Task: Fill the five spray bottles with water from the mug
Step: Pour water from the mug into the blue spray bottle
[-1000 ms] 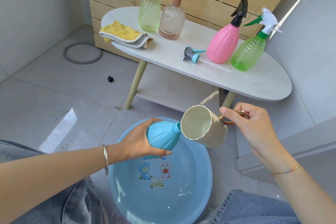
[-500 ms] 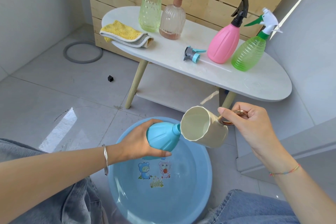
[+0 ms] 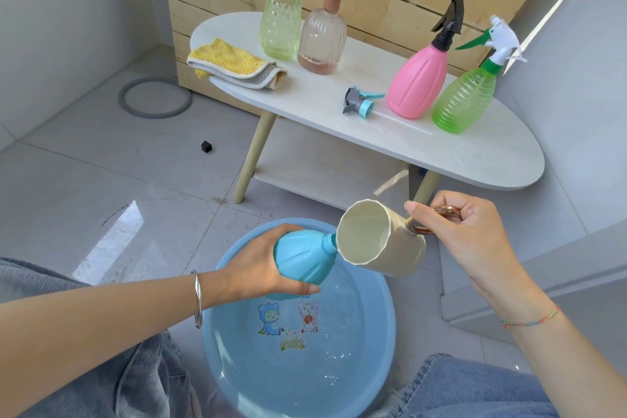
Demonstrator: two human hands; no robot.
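My left hand (image 3: 252, 268) grips a blue bottle (image 3: 302, 258) without its cap, tilted with its neck to the right, over a blue basin (image 3: 376, 349) of water. My right hand (image 3: 464, 234) holds the cream mug (image 3: 380, 241) by its copper handle, tipped so its rim meets the bottle's neck. The blue spray head (image 3: 361, 103) lies on the white table (image 3: 492, 153). On that table stand four capped bottles: tall pale green (image 3: 281, 13), brownish ribbed (image 3: 322, 37), pink (image 3: 419, 81) and bright green (image 3: 464, 98).
A folded yellow cloth (image 3: 234, 63) lies at the table's left end. A grey ring (image 3: 154, 97) and a small black cube (image 3: 206, 146) are on the tiled floor. My jeans-clad knees flank the basin. A wooden slat wall stands behind the table.
The mug has tipped slightly further against the bottle's neck. Both hands stay in nearly the same place.
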